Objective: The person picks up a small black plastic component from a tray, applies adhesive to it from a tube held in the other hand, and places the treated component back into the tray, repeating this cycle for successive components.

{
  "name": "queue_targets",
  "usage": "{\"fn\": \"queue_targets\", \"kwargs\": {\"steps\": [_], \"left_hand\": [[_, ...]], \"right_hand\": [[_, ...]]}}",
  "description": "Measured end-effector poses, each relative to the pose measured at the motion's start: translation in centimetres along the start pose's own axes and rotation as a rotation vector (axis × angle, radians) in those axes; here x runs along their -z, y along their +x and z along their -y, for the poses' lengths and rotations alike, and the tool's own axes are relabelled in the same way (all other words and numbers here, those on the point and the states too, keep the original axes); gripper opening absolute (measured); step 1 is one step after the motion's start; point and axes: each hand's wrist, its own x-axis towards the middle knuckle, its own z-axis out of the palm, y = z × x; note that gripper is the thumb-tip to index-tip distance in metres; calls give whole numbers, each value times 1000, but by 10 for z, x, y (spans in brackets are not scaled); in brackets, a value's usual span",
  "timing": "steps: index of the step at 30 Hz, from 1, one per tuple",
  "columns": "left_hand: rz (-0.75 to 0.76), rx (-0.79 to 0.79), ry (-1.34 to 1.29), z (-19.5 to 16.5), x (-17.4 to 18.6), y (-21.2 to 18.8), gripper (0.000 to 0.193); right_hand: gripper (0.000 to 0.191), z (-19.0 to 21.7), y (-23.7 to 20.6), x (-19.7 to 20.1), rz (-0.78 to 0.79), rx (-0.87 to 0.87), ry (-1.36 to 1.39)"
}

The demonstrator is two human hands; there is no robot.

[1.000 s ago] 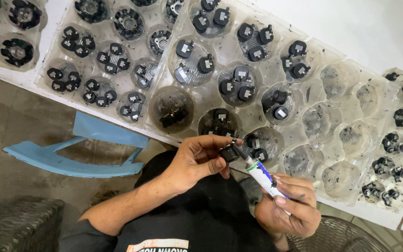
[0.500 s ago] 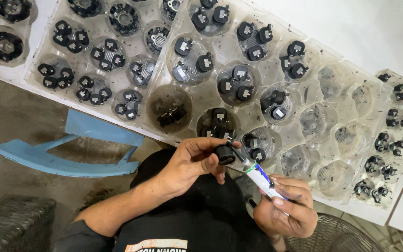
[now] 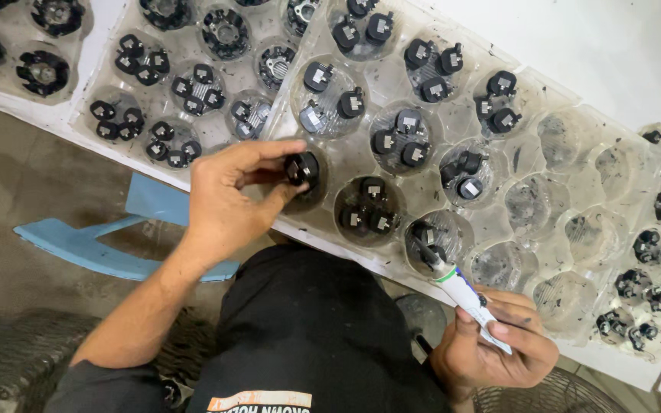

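Left hand [image 3: 227,203] pinches 1 small black part [image 3: 302,167] between thumb and fingertips, right over a cup at the near edge of the clear plastic tray [image 3: 575,115]. The part sits at the cup's mouth; I can't tell if it touches the bottom. I read this as the place-in-cup step, after the tube work.

Right hand [image 3: 499,352] is closed around a small white tube [image 3: 468,297], nozzle aimed up-left toward a cup holding black parts [image 3: 430,239], just short of it.

Next move, my call: let the part drop upright into the cup, then pick another without knocking its neighbours.

Around: cups to the far side hold 2–3 black parts each; cups toward the right look empty, smeared with dark residue. A second tray [image 3: 166,99] on the left holds smaller black pieces in clusters. White worktop [image 3: 629,53] beyond. Blue plastic piece [image 3: 116,248] on the floor below. Nothing blocks the left hand; the tight cup spacing is the only constraint.
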Motion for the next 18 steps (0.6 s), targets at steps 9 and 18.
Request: {"fn": "queue_targets", "kwargs": {"steps": [9, 18], "left_hand": [[276, -562, 1038, 13, 33, 39, 36], [248, -561, 1262, 26, 23, 34, 26]], "right_hand": [[36, -3, -9, 2, 50, -44, 42], [38, -2, -11, 9, 103, -50, -49]]}}
